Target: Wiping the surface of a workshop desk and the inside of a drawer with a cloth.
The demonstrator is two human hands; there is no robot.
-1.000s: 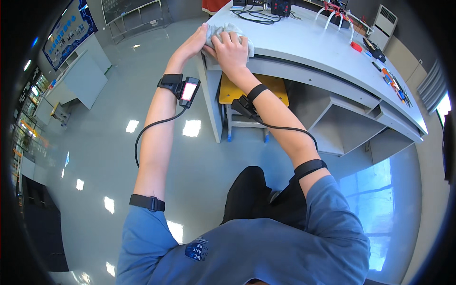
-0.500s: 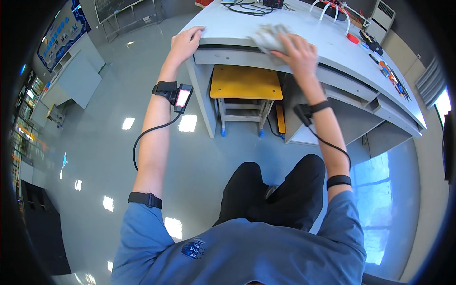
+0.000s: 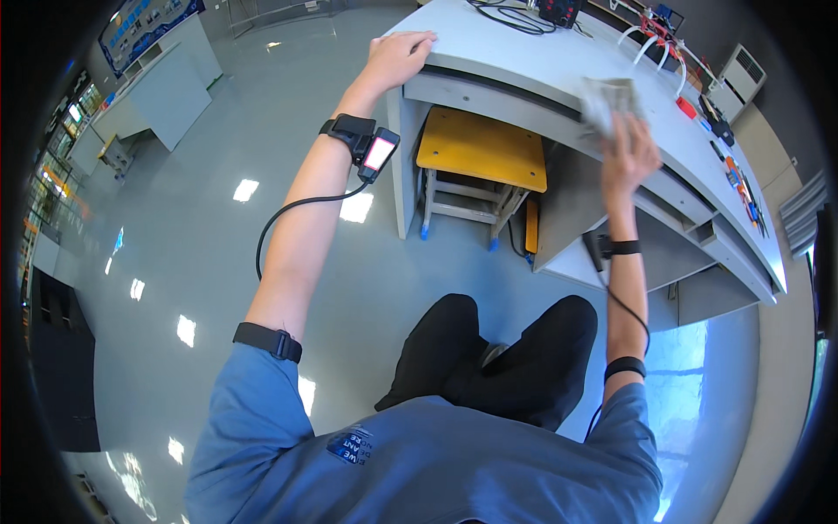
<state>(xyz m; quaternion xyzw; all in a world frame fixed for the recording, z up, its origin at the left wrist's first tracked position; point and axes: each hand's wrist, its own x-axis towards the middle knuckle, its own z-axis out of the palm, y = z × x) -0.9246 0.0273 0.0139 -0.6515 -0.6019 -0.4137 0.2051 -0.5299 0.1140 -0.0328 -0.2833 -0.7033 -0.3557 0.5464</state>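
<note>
My right hand [image 3: 630, 155] presses a crumpled pale grey cloth [image 3: 609, 100] against the front edge of the white desk [image 3: 532, 57]; both hand and cloth are smeared by motion. At the desk's near left corner lies my left hand [image 3: 400, 59], holding nothing, its fingers laid over the edge of the top. Each wrist carries a strapped black device with a cable.
Beneath the desk stands a yellow-topped stool [image 3: 482, 148]. Pliers and other hand tools [image 3: 746, 194] lie along the right side of the top, near a red block [image 3: 686, 107]. Black cables [image 3: 515, 17] and a black box [image 3: 559, 10] sit farther back.
My right hand has slid the cloth rightward along the desk's front edge. The left hand stays at the corner, while the whole view has turned slightly.
</note>
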